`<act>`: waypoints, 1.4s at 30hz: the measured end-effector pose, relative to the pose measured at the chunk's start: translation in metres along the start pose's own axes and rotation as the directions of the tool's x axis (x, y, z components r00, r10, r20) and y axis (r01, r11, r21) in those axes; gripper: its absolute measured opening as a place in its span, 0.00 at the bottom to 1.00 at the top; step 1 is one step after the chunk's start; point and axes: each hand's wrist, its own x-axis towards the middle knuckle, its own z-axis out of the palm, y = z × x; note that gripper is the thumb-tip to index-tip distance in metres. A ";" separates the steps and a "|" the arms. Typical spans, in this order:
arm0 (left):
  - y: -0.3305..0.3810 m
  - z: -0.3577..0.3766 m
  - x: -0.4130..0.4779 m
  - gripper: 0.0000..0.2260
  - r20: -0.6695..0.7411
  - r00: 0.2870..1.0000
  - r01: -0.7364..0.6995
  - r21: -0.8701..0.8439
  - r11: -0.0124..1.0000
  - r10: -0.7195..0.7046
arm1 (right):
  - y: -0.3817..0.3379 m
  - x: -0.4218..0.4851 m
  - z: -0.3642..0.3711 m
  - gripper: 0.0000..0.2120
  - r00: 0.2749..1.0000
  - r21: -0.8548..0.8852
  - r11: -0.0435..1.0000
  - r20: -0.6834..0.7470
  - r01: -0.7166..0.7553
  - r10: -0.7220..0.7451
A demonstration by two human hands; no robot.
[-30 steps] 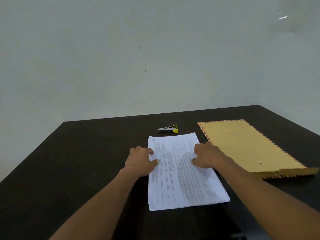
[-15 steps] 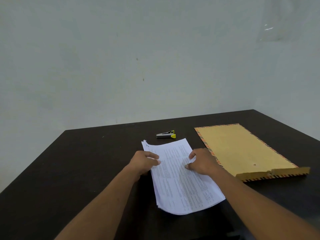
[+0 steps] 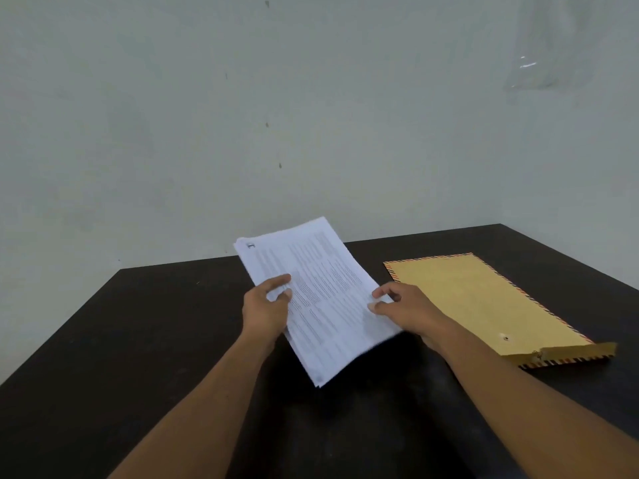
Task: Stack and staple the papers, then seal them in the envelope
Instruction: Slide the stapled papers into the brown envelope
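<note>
A stack of white printed papers (image 3: 321, 299) is lifted off the dark table and tilted, its far end raised toward the wall. My left hand (image 3: 264, 307) grips the stack's left edge. My right hand (image 3: 408, 305) pinches its right edge. A brown envelope (image 3: 484, 302) with striped borders lies flat to the right, its flap end nearest me. The raised papers hide the stapler.
The dark table (image 3: 138, 340) runs back to a pale wall (image 3: 311, 115). Its right edge passes just beyond the envelope.
Both hands have closed on the paper stack and lifted it from the table, tilting it up. The stapler behind it is now covered.
</note>
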 end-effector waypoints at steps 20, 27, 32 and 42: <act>0.023 0.163 -0.059 0.11 0.529 0.818 -0.459 0.365 0.810 0.224 | 0.032 -0.061 -0.170 0.19 0.903 0.103 0.989 -0.405 -0.110 0.142; -0.009 0.196 -0.113 0.10 0.920 0.357 -0.751 0.180 0.635 0.162 | 0.086 -0.100 -0.217 0.16 0.799 0.244 0.945 -0.510 -0.220 0.318; -0.009 0.217 -0.132 0.12 0.966 0.244 -0.844 0.167 0.509 0.090 | 0.097 -0.115 -0.232 0.14 0.771 0.320 0.912 -0.501 -0.258 0.394; -0.011 0.234 -0.111 0.15 0.957 0.285 -0.921 0.257 0.294 0.059 | 0.114 -0.162 -0.290 0.11 0.824 0.313 0.893 -0.370 -0.323 0.428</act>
